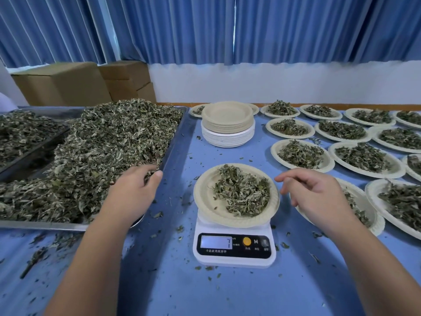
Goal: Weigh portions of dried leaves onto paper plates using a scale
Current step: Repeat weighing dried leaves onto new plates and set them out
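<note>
Head view: the left grip (134,190) curls into the dried leaves (102,151) heaped in the left tray (174,142), fingers clamped on a pinch. The right grip (316,197) hovers, fingers loosely apart, just right of the paper plate (202,199), which holds a portion (241,192) and sits on the scale (234,247), near middle of the table (159,288).

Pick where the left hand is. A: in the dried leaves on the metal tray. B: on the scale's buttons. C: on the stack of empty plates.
A: the left hand grips dried leaves at the metal tray edge, away from the scale.
</note>
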A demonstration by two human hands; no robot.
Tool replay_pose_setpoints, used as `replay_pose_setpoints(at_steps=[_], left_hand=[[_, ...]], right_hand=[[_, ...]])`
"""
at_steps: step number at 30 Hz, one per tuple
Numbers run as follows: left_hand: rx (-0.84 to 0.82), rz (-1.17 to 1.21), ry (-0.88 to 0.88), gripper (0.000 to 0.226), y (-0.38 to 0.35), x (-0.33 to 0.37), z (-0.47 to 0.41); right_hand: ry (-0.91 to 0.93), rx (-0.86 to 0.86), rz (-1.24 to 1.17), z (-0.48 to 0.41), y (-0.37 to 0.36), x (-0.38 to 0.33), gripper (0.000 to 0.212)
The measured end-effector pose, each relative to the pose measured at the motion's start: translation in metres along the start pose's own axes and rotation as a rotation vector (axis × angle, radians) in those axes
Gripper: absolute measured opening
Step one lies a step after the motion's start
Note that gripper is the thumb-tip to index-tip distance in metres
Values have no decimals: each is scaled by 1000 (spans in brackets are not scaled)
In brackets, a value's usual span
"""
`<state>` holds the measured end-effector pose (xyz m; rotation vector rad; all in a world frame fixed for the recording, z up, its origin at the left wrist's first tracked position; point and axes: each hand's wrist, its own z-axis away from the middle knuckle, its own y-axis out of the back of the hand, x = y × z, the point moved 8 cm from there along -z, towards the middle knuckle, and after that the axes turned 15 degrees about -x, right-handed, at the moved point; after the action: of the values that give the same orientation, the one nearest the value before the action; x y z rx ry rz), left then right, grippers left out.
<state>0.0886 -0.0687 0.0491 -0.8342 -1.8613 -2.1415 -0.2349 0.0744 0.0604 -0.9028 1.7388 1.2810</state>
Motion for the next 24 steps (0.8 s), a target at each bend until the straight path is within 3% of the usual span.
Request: replay_pose_setpoints(at_steps=[4,7,11,15,24], left_hand=[[-103,-75,134,50,-11,-4,0],[-70,-93,145,48,-12,0,3],[119,-16,-81,37,-6,31,13],[137,176,-299,22,-20,67,24],[-63,270,-20,40,-54,48,12]], right_hand=[[-4,5,0,0,-1,-1,36],[4,11,5,2,0,-3,37],[-34,59,19,2,4,0,32],[-85,117,32,3,5,2,27],[-267,19,225,0,-5,21,20]])
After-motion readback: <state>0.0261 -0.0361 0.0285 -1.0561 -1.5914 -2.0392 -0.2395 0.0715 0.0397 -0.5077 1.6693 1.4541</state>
